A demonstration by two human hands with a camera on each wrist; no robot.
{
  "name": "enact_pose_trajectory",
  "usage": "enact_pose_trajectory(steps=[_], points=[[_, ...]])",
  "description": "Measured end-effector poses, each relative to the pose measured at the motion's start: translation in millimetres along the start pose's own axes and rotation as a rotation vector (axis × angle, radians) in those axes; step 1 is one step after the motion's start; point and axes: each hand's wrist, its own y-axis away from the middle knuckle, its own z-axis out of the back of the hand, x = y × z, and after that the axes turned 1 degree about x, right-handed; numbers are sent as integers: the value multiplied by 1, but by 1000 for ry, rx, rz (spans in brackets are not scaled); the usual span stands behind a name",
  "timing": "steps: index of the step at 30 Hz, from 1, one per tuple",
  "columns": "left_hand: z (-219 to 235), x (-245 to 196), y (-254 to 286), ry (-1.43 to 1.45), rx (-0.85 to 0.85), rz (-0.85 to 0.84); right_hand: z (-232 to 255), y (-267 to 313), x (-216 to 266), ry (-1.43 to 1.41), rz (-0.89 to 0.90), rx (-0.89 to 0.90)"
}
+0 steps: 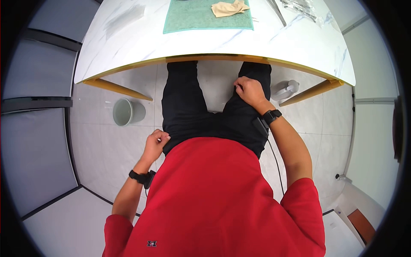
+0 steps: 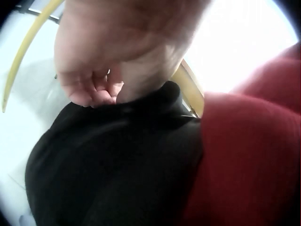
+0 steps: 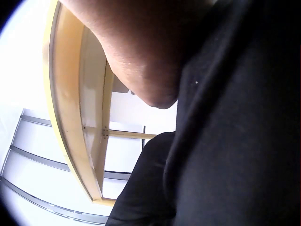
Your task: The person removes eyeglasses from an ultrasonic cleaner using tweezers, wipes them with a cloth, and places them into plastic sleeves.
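Nearest to us is the red shirt (image 1: 209, 184), and past its hem we see the black trousers (image 1: 214, 124), worn on two legs that reach forward under the table edge. Our left hand (image 1: 155, 143) is beside the left hip, and its fingertips touch the trousers. Its fingers are bent loosely inward, close together, and we see nothing pinched between them. Our right hand (image 1: 251, 91) rests farther forward, on the right thigh. Its fingers are also loosely bent; in the right wrist view they are mostly hidden, so we cannot tell if they press together. On each wrist there is a black band (image 1: 271, 116), and a thin cable (image 1: 277, 162) runs down beside the right side of the shirt.

Farther away, a pale bucket (image 1: 138, 112) stands on the floor near the left table leg, and a whitish vessel (image 1: 286, 90) is near the right one. Above them is the white table (image 1: 205, 47) with its yellow edge. On it lies a green mat (image 1: 188, 17) with a crumpled beige cloth (image 1: 230, 8). Clear packets (image 1: 302, 9) lie to the right, and a clear sheet (image 1: 124, 19) lies to the left.
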Motion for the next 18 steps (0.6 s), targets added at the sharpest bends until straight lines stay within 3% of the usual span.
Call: enact_pose_trajectory(steps=[4, 6, 9, 13, 16, 18], points=[[10, -9, -3, 35, 166, 89, 0, -1, 1, 15, -13, 34], [18, -3, -1, 169, 345, 120, 0, -2, 0, 18, -5, 29], [31, -8, -5, 306, 446, 223, 2, -3, 2, -2, -7, 27], [41, -4, -31, 220, 506, 321, 2, -2, 4, 16, -10, 44], [35, -1, -39, 158, 412, 394, 3, -5, 8, 17, -17, 55], [33, -4, -39, -258, 243, -54, 4, -6, 8, 18, -16, 54]])
